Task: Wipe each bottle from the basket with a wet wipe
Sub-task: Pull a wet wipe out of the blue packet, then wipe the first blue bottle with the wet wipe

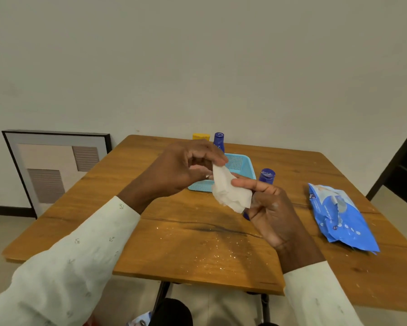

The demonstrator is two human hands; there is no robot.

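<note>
A white wet wipe (230,194) hangs between my hands above the middle of the table. My left hand (183,170) pinches its upper edge. My right hand (270,208) grips a dark blue bottle (267,176), whose cap shows above the fingers and whose lower end peeks out below the wipe. The right thumb presses the wipe against that bottle. The light blue mesh basket (243,164) sits behind my hands, partly hidden by them. Beyond the basket stand another dark blue bottle (219,140) and a yellow one (201,136).
A blue pack of wet wipes (341,217) lies on the right side of the wooden table (174,243). Pale crumbs speckle the near middle of the tabletop. A framed picture (54,165) leans against the wall on the left.
</note>
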